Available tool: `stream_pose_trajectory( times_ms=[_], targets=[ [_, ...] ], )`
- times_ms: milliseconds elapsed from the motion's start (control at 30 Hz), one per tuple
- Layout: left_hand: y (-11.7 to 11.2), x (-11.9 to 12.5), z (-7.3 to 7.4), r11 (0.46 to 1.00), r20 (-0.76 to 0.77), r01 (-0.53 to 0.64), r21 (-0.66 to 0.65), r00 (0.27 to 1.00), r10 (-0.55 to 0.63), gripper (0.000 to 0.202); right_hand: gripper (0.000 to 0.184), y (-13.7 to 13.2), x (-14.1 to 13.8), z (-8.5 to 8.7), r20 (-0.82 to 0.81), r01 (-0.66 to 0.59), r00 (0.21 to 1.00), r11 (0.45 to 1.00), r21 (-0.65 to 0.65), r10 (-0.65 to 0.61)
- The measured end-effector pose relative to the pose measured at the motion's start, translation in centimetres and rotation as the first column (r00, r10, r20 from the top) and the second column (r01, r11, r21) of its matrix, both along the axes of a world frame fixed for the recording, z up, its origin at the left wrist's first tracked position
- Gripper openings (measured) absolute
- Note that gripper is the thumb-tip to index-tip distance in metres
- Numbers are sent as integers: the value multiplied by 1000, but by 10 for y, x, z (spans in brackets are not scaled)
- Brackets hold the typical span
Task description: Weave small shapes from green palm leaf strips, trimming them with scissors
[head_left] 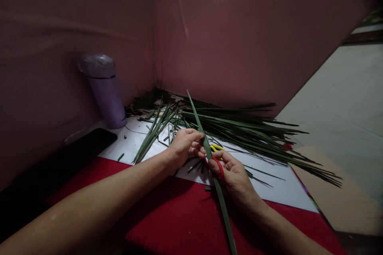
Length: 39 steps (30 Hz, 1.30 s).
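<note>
A long green leaf blade [223, 203] slants from the front edge up past both hands to a pointed tip. My left hand [187, 147] pinches it between thumb and fingers at its upper part. My right hand [235, 173] has its fingers in the red handle loops of a pair of scissors [220, 168], right beside the leaf; the scissors' blades are hidden. Behind the hands a large bundle of long green leaves [239, 121] lies across a white sheet [299, 197]. A smaller bunch of narrow strips [155, 133] lies left of my left hand.
A purple tumbler [106, 99] with a plastic-covered top stands at the left by the pink wall [215, 40]. Nearby lies a dark phone [103, 137]. Yellow handles [217, 148] show behind my right hand. Short leaf scraps lie about; red cloth [170, 219] covers the front.
</note>
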<state>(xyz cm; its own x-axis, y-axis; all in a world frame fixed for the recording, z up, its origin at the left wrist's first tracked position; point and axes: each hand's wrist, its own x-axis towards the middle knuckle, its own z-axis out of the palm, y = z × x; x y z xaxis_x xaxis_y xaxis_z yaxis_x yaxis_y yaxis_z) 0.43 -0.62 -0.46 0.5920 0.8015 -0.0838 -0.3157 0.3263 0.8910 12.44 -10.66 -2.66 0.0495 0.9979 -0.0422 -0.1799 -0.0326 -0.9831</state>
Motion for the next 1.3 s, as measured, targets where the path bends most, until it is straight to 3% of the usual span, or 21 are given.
stream_pose_trajectory(
  times_ms=[367, 1300],
  targets=[
    [8, -1, 1, 998, 16, -26, 50, 1000, 25, 8, 34, -2, -2, 2, 64, 10, 998, 1000, -21, -8],
    [0, -2, 3, 996, -25, 90, 4, 996, -90, 11, 29, 0, 0, 3, 55, 29, 998, 999, 27, -31]
  ],
)
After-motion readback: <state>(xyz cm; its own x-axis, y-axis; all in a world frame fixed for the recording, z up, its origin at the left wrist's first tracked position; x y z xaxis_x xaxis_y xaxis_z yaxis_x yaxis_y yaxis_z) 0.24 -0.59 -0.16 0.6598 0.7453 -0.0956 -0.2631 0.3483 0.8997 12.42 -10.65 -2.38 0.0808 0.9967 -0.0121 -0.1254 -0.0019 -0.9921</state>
